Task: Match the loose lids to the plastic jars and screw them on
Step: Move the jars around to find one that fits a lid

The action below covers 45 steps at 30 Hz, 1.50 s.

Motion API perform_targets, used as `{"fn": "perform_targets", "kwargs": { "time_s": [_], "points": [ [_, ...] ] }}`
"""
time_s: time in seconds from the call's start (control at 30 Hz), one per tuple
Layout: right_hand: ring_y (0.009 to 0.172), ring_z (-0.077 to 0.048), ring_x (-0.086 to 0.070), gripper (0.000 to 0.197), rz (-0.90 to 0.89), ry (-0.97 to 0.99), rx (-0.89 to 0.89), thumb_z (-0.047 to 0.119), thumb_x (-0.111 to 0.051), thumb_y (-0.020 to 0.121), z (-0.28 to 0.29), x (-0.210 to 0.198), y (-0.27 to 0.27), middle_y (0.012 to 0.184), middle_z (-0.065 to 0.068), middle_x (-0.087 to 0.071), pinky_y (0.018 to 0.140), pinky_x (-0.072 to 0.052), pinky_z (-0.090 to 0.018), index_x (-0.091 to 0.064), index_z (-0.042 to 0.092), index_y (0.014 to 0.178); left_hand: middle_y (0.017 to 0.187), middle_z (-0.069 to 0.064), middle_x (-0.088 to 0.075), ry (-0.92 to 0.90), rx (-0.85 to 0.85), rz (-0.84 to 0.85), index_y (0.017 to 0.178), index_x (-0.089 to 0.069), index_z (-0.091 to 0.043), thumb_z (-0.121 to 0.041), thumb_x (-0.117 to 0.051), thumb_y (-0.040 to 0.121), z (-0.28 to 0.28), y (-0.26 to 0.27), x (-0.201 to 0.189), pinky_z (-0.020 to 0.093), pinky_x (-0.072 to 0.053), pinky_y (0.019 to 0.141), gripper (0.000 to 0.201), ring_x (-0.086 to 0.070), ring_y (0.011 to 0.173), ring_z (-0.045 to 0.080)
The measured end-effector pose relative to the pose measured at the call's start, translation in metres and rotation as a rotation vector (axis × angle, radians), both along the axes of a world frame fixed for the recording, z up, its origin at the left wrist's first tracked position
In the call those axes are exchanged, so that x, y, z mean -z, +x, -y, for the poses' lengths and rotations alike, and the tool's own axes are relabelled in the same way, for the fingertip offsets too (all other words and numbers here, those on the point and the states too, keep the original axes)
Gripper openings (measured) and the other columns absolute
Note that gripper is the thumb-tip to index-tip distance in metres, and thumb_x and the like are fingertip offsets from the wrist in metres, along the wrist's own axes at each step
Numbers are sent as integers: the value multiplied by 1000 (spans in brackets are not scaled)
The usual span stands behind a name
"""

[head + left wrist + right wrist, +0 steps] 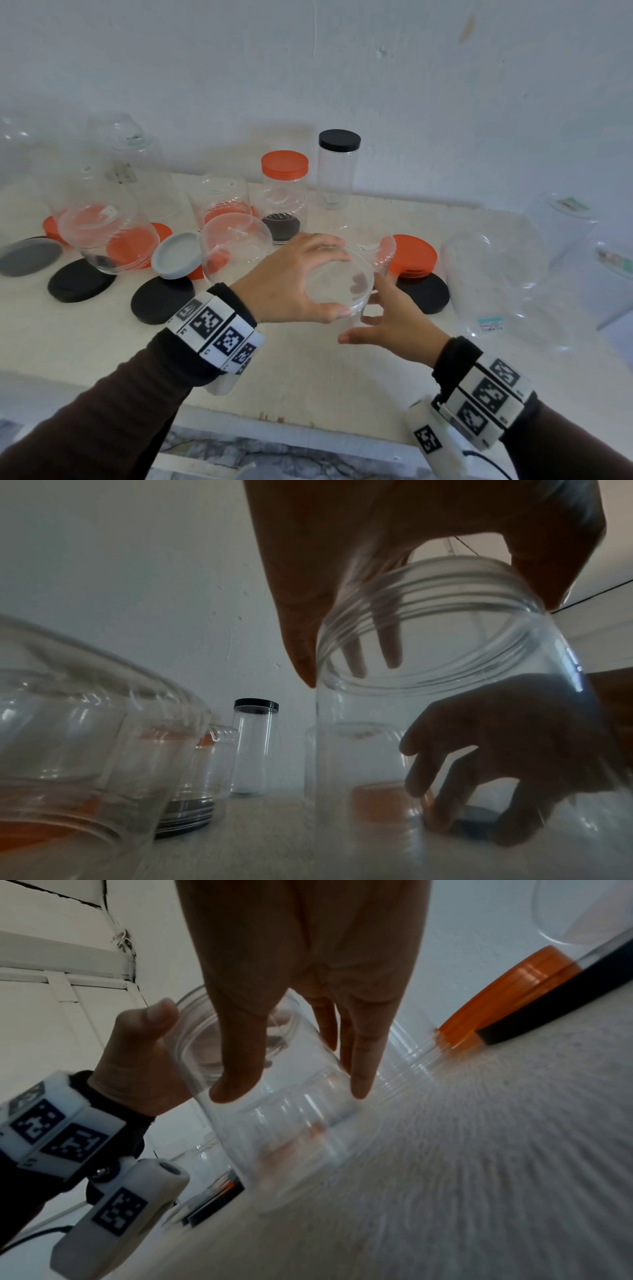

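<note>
My left hand (337, 279) grips an open, lidless clear plastic jar (347, 293) by its threaded rim, thumb near me and fingers on the far side. The jar (445, 696) is tilted just above the table. My right hand (363, 318) is beside it with fingers spread and fairly straight, lying against the jar's wall (284, 1123). In the right wrist view, the thumb and fingers of that hand (294, 1091) rest on the wall. An orange lid (414, 255) lies on a black lid (424, 291) just right of the jar.
Open clear jars (113, 236) (236, 246) stand at the left among black lids (161, 303) (80, 279), a pale grey lid (180, 255) and orange lids. An orange-capped jar (284, 192) and a black-capped tall jar (337, 168) stand behind. A big clear jar (496, 284) stands right.
</note>
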State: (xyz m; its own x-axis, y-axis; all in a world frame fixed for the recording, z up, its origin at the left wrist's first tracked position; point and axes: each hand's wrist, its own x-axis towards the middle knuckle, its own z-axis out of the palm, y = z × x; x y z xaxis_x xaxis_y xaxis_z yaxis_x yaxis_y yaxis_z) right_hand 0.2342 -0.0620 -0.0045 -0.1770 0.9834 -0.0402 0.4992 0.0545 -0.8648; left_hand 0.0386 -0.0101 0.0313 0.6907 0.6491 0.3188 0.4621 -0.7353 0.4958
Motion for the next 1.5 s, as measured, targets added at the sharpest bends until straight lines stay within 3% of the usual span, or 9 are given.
{"fn": "perform_targets", "kwargs": {
  "time_s": [0.23, 0.37, 0.6, 0.73, 0.87, 1.1, 1.23, 1.37, 1.5],
  "points": [
    [117, -6, -44, 101, 87, -27, -98, 50, -83, 50, 2, -18, 9, 133, 10, -36, 99, -46, -32, -25, 35, 131, 144, -19, -25, -192, 3, 118, 136, -20, -41, -81, -61, 49, -3, -9, 2, 7, -18, 106, 105, -21, 133, -8],
    [112, -1, -46, 96, 220, 148, -89, 68, -70, 43, 6, -66, 7, 124, 11, -40, 95, -47, -27, -36, 32, 124, 140, -28, -26, -461, 0, 243, 136, -12, -44, -73, -74, 39, -4, -24, 7, 2, -28, 98, 118, -28, 125, -18],
    [132, -15, -23, 92, 794, 128, -468, 48, -72, 73, -8, -100, -27, 149, 8, -15, 107, -26, -31, -15, 34, 144, 139, -16, -32, -649, 28, 215, 144, -14, -28, -25, -87, 58, -12, -24, 25, 6, -34, 98, 113, -34, 120, -19],
    [134, -21, -24, 94, 947, 74, -515, 38, -73, 76, -19, -105, -38, 151, 4, -14, 99, -29, -36, -9, 40, 145, 143, -7, -37, -739, 107, 203, 142, -24, -26, -57, -83, 48, -19, -23, 26, 24, -34, 106, 115, -37, 131, 3],
    [127, -23, -26, 104, 1072, 32, -543, 33, -77, 71, -25, -111, -49, 143, 0, -20, 86, -33, -34, -3, 47, 143, 140, -5, -42, -781, 139, 155, 139, -31, -25, -59, -83, 45, -25, -24, 32, 31, -33, 109, 112, -41, 129, 7],
    [118, -20, -30, 102, 1092, 1, -543, 32, -83, 63, -31, -112, -57, 132, 1, -22, 73, -33, -31, -15, 47, 139, 134, -9, -44, -792, 118, 160, 130, -37, -29, -56, -84, 46, -26, -21, 34, 16, -37, 101, 100, -45, 122, -2],
    [106, -18, -39, 101, 1053, -11, -453, 56, -77, 61, -33, -108, -57, 113, 4, -29, 78, -37, -30, -15, 43, 139, 133, -14, -46, -726, 104, 141, 129, -34, -36, -52, -85, 44, -23, -19, 31, 17, -33, 104, 101, -42, 124, -2],
    [118, -24, -41, 108, 1097, -48, -399, 72, -67, 61, -29, -107, -56, 138, -4, -31, 89, -38, -35, -8, 37, 146, 138, -10, -44, -662, 112, 126, 141, -28, -25, -38, -82, 52, -26, -18, 34, 30, -32, 110, 104, -40, 128, 2],
    [136, -22, -18, 101, 1026, -92, -597, 44, -77, 69, -29, -120, -52, 152, 9, -4, 107, -29, -44, -8, 47, 143, 130, -13, -48, -692, 82, 129, 127, -39, -43, -51, -84, 44, -24, -22, 35, 35, -34, 109, 94, -44, 123, 1]
  ]
}}
